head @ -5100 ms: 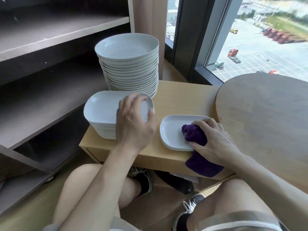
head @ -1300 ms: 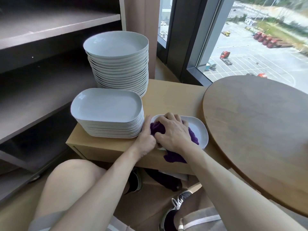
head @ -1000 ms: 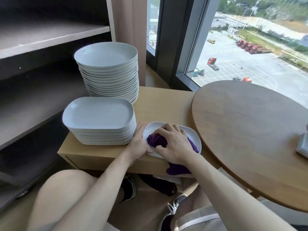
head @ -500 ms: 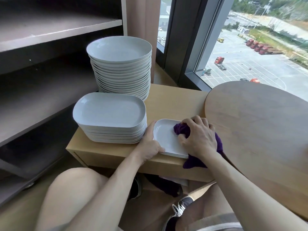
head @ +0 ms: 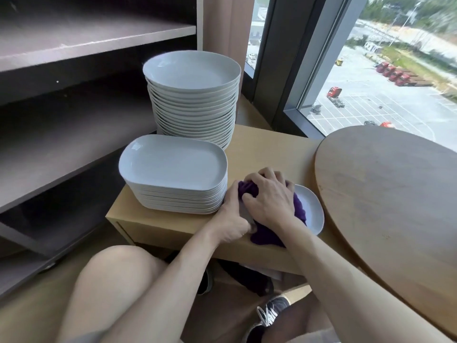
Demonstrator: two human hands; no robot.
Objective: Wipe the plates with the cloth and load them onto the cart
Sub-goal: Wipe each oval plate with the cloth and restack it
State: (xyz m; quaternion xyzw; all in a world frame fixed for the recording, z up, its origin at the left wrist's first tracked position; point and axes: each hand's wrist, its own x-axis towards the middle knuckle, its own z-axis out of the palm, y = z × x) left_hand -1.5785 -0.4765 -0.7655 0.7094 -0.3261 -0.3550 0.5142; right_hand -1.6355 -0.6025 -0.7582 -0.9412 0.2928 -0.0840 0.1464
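Your right hand (head: 269, 201) clutched the purple cloth (head: 299, 210) on the small plate (head: 313, 209), left hand (head: 230, 219) gripping its rim, between the oblong plate stack (head: 173, 169) and round table (head: 395, 194), at the bench (head: 267, 149) front edge.

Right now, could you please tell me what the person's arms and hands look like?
Both forearms are bare, with no sleeves in view. The left hand and right hand wear no gloves, and no watch, bracelet or ring shows.
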